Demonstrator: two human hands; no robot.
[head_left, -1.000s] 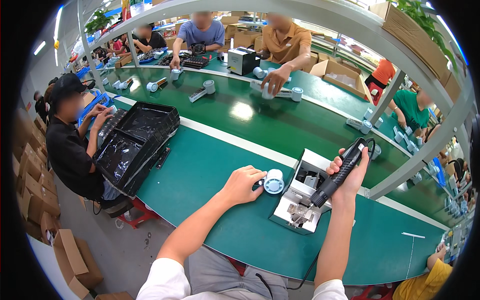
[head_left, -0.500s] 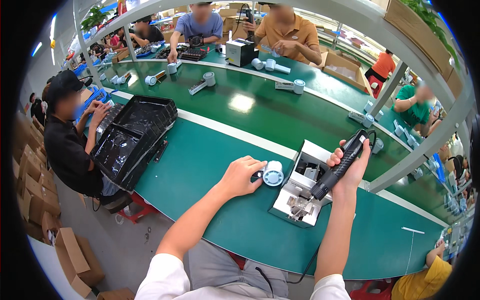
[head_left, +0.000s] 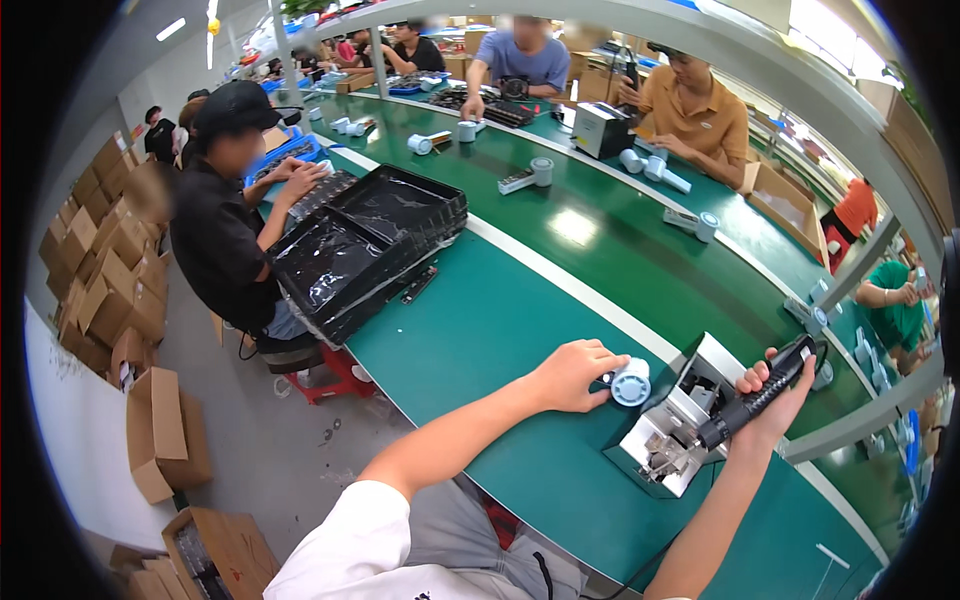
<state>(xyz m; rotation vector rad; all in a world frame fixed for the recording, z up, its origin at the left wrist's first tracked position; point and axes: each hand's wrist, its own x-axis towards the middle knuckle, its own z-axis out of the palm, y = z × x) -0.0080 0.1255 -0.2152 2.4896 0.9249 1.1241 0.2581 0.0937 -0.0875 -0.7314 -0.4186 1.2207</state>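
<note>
L hand [head_left: 576,378] grip pinches the blue-wht part [head_left: 631,384] at bench [head_left: 470,350], just L of the box [head_left: 683,412], which stands btwn it & the R hand [head_left: 773,422]. R grip's wrapped round the driver [head_left: 757,394], tip near box. Blk tray [head_left: 322,254] well L, w/ strip [head_left: 419,285] beside; belt [head_left: 600,262] behind carries other parts [head_left: 542,169].

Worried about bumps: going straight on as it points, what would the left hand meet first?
The pale-blue, round plastic piece it touches; then perhaps the white, boxy device, though depth is unclear.
</note>
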